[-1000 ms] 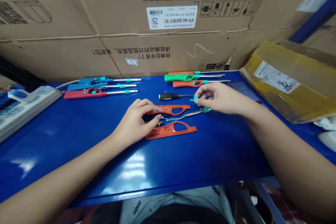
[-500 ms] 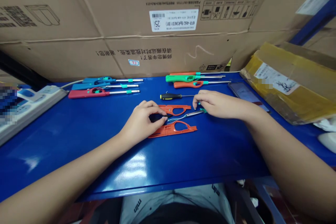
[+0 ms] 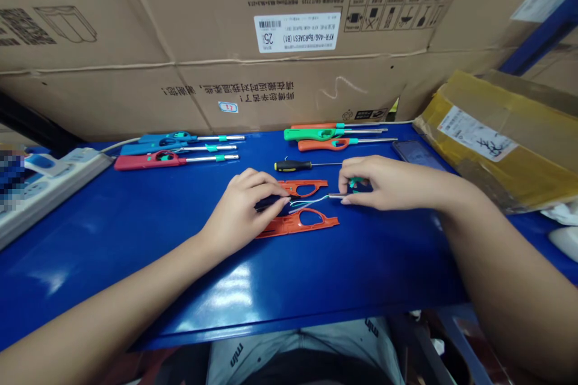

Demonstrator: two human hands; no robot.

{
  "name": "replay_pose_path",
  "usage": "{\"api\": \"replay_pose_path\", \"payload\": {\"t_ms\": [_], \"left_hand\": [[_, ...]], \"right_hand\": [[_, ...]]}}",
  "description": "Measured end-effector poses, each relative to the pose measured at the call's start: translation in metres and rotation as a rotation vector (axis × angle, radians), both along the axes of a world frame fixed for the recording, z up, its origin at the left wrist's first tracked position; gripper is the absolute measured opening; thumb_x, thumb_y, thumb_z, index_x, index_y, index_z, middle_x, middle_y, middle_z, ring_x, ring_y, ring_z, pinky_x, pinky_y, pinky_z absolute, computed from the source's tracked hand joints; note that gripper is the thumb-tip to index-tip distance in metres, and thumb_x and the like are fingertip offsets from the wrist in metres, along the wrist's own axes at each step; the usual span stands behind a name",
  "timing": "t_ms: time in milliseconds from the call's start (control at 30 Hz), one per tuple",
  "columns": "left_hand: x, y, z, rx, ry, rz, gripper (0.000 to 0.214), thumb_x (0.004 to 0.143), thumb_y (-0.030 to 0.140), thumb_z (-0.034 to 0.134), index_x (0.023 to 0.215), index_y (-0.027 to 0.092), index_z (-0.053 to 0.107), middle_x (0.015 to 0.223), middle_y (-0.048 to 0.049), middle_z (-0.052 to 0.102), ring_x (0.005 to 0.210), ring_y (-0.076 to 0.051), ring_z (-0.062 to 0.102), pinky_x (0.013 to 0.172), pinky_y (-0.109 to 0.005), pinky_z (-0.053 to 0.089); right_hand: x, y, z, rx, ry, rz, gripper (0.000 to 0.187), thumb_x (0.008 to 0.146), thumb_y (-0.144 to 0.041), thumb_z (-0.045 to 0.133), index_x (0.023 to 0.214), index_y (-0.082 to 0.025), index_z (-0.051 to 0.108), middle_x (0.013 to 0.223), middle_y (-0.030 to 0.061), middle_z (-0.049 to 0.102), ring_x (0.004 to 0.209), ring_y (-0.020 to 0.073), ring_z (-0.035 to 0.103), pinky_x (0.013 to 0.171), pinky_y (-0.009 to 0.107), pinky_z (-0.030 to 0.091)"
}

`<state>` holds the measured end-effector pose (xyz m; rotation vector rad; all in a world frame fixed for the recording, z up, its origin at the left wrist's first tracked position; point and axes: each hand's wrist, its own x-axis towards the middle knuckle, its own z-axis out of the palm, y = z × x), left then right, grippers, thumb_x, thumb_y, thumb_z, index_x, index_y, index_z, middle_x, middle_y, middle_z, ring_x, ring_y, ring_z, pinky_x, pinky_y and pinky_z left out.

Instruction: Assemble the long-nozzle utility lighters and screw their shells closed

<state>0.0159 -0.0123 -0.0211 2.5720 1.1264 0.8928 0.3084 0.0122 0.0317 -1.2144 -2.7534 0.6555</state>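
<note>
My right hand (image 3: 377, 183) is closed round the metal lighter tube (image 3: 336, 195), with a bit of green plastic (image 3: 356, 182) showing between thumb and fingers. Thin pale wires (image 3: 311, 201) run from the tube's end toward my left hand (image 3: 248, 201). That hand pinches a small dark part, mostly hidden by the fingertips. Two orange lighter casing halves lie beside it: the upper half (image 3: 318, 184) behind the fingers, the lower half (image 3: 298, 224) in front, both partly covered. A black and yellow screwdriver (image 3: 293, 166) rests just behind them.
Blue and red gas lighters (image 3: 149, 160) lie at the back left, green and orange ones (image 3: 316, 133) at back centre. A power strip (image 3: 58, 177) stands left. On the right are a phone (image 3: 418, 154) and a taped carton (image 3: 501, 138). Big cardboard boxes (image 3: 135, 96) wall the back.
My right hand has come down onto the metal tube, its thumb and fingers now round it. The left hand keeps its pinch, almost in place.
</note>
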Motion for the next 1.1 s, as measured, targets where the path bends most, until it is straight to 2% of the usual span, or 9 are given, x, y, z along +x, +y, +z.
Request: {"api": "replay_pose_path", "payload": {"t_ms": [100,367,500,633,700,800,933,1000,1100], "left_hand": [[0.001,-0.006,0.004,0.006,0.039,-0.071,0.013,0.097,0.028,0.062,0.099,0.022,0.073,0.097,-0.0047,0.077,0.092,-0.021,0.064,0.082,-0.036,0.045],[0.002,-0.010,0.003,-0.018,0.003,-0.130,0.008,0.095,0.024,0.066,0.097,0.021,0.073,0.092,-0.0032,0.078,0.083,-0.018,0.063,0.079,-0.034,0.047],[0.005,-0.015,0.001,-0.059,-0.130,-0.139,0.009,0.092,0.020,0.069,0.099,0.020,0.074,0.094,-0.0037,0.078,0.084,-0.018,0.066,0.083,-0.034,0.050],[0.005,-0.019,0.001,-0.051,-0.203,-0.138,0.016,0.090,0.018,0.071,0.105,0.022,0.074,0.097,-0.0034,0.079,0.087,-0.019,0.067,0.084,-0.035,0.052],[0.004,-0.021,0.000,-0.048,-0.242,-0.136,0.019,0.088,0.016,0.073,0.106,0.023,0.074,0.098,-0.0027,0.078,0.088,-0.018,0.068,0.084,-0.034,0.053],[0.003,-0.023,-0.001,-0.050,-0.287,-0.134,0.021,0.086,0.013,0.075,0.105,0.023,0.074,0.098,-0.0020,0.078,0.088,-0.016,0.068,0.085,-0.033,0.053],[0.003,-0.026,-0.001,-0.078,-0.307,-0.133,0.022,0.087,0.012,0.074,0.106,0.023,0.074,0.100,-0.0014,0.078,0.090,-0.015,0.067,0.085,-0.031,0.053],[0.004,-0.027,-0.001,-0.086,-0.306,-0.141,0.021,0.087,0.013,0.074,0.106,0.023,0.073,0.099,-0.0014,0.078,0.090,-0.015,0.067,0.084,-0.030,0.054],[0.004,-0.027,0.000,-0.077,-0.293,-0.160,0.020,0.088,0.014,0.073,0.106,0.022,0.074,0.097,-0.0024,0.078,0.088,-0.015,0.067,0.082,-0.030,0.054]], "right_hand": [[0.000,-0.006,0.005,-0.058,-0.026,0.054,0.005,0.086,-0.028,0.069,0.086,-0.023,0.070,0.089,0.0017,0.069,0.083,0.0185,0.062,0.073,0.031,0.046],[-0.003,-0.011,-0.004,-0.121,-0.129,0.090,0.003,0.085,-0.027,0.069,0.084,-0.024,0.070,0.086,0.0010,0.069,0.079,0.0187,0.062,0.066,0.030,0.045],[-0.006,-0.011,0.002,-0.050,0.063,0.078,0.019,0.095,-0.035,0.057,0.100,-0.023,0.072,0.100,0.0047,0.069,0.093,0.0202,0.064,0.082,0.034,0.050],[-0.020,-0.014,0.003,0.001,0.306,0.013,0.030,0.101,-0.028,0.043,0.115,-0.022,0.069,0.117,0.0074,0.068,0.109,0.0196,0.064,0.097,0.036,0.049],[-0.029,-0.017,-0.002,-0.092,0.372,-0.006,0.029,0.099,-0.025,0.048,0.121,-0.022,0.067,0.117,0.0065,0.068,0.100,0.0175,0.066,0.089,0.033,0.053],[-0.042,-0.020,-0.013,-0.406,0.489,-0.114,0.030,0.093,-0.022,0.057,0.123,-0.021,0.062,0.106,0.0050,0.072,0.082,0.0144,0.069,0.071,0.029,0.056],[-0.051,-0.018,-0.024,-0.752,0.665,-0.302,0.019,0.083,-0.022,0.071,0.100,-0.017,0.064,0.093,0.0047,0.075,0.087,0.0157,0.073,0.077,0.028,0.058],[-0.052,-0.016,-0.026,-0.793,0.711,-0.345,0.020,0.077,-0.022,0.077,0.092,-0.016,0.066,0.090,0.0045,0.076,0.087,0.0155,0.073,0.082,0.029,0.058],[-0.051,-0.014,-0.027,-0.740,0.724,-0.316,0.022,0.072,-0.026,0.082,0.088,-0.016,0.071,0.088,0.0032,0.075,0.082,0.0143,0.069,0.081,0.030,0.057]]}}
